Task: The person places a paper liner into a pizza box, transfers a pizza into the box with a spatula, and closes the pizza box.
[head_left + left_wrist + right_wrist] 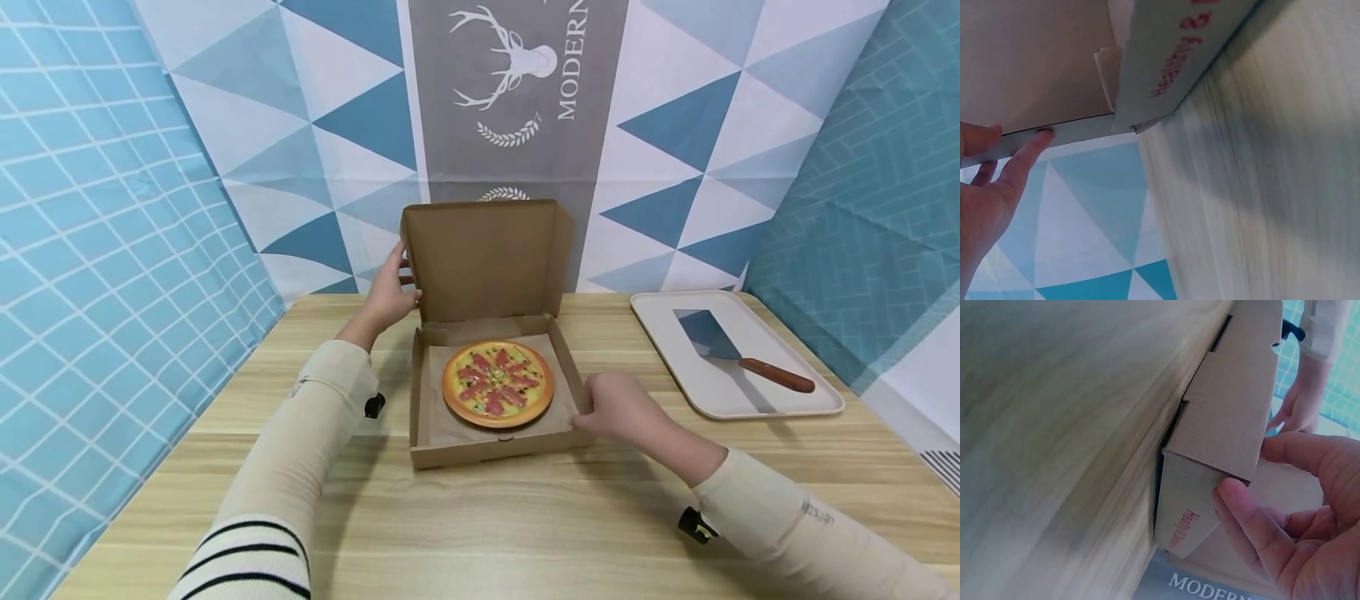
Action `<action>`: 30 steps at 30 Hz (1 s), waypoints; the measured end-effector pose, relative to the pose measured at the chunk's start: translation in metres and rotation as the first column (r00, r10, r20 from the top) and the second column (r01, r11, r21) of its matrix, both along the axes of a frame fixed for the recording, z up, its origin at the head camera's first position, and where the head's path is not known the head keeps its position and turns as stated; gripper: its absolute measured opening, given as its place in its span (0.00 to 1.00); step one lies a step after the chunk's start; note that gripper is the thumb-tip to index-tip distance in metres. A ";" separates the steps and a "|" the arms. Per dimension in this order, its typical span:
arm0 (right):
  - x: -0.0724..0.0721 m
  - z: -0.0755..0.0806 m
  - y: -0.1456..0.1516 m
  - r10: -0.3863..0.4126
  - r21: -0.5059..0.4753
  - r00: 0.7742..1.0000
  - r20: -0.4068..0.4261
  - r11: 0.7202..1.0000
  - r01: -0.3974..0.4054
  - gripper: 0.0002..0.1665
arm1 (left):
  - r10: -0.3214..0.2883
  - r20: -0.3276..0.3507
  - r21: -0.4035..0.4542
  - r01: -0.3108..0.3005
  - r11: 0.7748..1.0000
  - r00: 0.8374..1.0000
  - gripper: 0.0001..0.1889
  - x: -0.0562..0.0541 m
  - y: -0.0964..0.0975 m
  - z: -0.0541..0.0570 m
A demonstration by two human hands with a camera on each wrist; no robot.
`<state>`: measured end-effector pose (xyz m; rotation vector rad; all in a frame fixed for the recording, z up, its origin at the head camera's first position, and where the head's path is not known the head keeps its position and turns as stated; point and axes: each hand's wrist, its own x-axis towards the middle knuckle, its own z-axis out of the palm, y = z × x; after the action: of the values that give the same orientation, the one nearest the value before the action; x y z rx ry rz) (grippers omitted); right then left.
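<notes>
A brown cardboard pizza box stands on the table with its lid raised. Inside, a pizza with pinkish toppings lies on brown paper. My left hand grips the left edge of the lid. In the left wrist view, the thumb and fingers of that left hand lie on either side of the lid's edge. At the front right corner, my right hand holds the box wall. The right wrist view has the right hand with its thumb and fingertips at that corner.
To the right, a white tray carries a pizza server with a broad metal blade and wooden handle. The wooden table meets a patterned wall at the back and a blue tiled covering on the left.
</notes>
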<state>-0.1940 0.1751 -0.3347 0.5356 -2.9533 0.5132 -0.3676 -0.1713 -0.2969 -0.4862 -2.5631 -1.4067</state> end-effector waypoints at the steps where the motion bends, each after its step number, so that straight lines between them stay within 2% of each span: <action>1: 0.001 0.000 -0.001 0.005 -0.003 1.000 -0.003 1.000 -0.005 0.19 | 0.001 -0.004 -0.008 -0.001 1.000 1.000 0.48 0.000 0.001 0.001; 6: 0.004 0.001 -0.002 0.030 -0.002 0.999 -0.026 1.000 -0.030 0.19 | -0.006 -0.020 -0.017 0.006 1.000 1.000 0.49 0.002 0.004 0.004; 9: 0.004 0.004 -0.002 0.030 0.001 1.000 0.008 1.000 -0.030 0.18 | -0.013 -0.004 0.002 0.013 1.000 1.000 0.51 0.002 0.005 0.006; 12: -0.003 0.010 0.002 0.017 -0.009 0.998 0.057 1.000 -0.016 0.15 | -0.014 0.024 0.020 0.013 1.000 1.000 0.52 0.003 0.005 0.009; 15: -0.019 0.022 0.010 -0.001 -0.047 0.998 0.062 0.999 0.004 0.16 | -0.026 0.057 0.058 0.023 0.998 0.998 0.52 0.004 0.006 0.012; 18: -0.041 0.038 0.018 -0.010 -0.107 0.998 0.056 0.994 0.015 0.25 | -0.042 0.084 0.100 0.033 0.994 0.996 0.53 0.007 0.007 0.018; 21: -0.067 0.056 0.024 -0.021 -0.185 0.995 0.093 0.982 0.038 0.32 | -0.047 0.113 0.139 0.031 0.990 0.993 0.52 0.009 0.009 0.025; 23: -0.083 0.070 0.025 -0.038 -0.245 0.990 0.136 0.967 0.071 0.39 | -0.052 0.140 0.171 0.027 0.985 0.989 0.50 0.009 0.009 0.030; 25: -0.098 0.082 0.024 -0.051 -0.325 0.982 0.182 0.940 0.109 0.45 | -0.059 0.159 0.216 0.023 0.976 0.986 0.46 0.008 0.009 0.035; 27: -0.111 0.094 0.022 -0.038 -0.422 0.970 0.238 0.896 0.139 0.50 | -0.061 0.174 0.263 0.013 0.965 0.983 0.43 0.008 0.009 0.042; 30: -0.127 0.109 0.018 0.012 -0.562 0.954 0.299 0.810 0.166 0.55 | -0.045 0.193 0.315 -0.018 0.949 0.980 0.42 0.007 0.009 0.051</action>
<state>-0.3207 0.1928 -0.2253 0.2775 -2.8080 1.5352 -0.3604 -0.1625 -0.2456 -0.3253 -2.4080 -1.9137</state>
